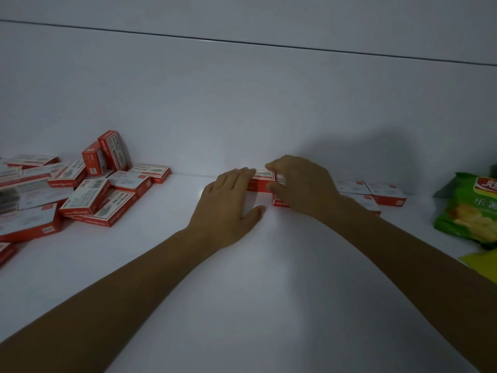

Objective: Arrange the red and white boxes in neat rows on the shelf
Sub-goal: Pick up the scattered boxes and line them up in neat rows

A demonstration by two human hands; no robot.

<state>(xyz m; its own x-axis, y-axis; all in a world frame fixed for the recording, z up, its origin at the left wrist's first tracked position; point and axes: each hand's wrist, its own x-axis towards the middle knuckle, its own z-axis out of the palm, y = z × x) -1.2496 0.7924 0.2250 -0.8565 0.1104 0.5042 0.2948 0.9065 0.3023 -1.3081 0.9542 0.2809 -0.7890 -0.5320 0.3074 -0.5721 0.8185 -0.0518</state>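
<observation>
A loose heap of several red and white boxes lies at the left of the white shelf; two stand upright against the back wall. At the middle back, flat boxes form rows running right. My right hand rests curled over the end box of the back row, with fingers on its top and thumb at its front. My left hand lies flat, fingers apart, its fingertips touching the left end of that same box. My right hand hides part of the rows.
A green snack bag lies at the right edge of the shelf, with something yellow in front of it. The white back wall rises just behind the rows.
</observation>
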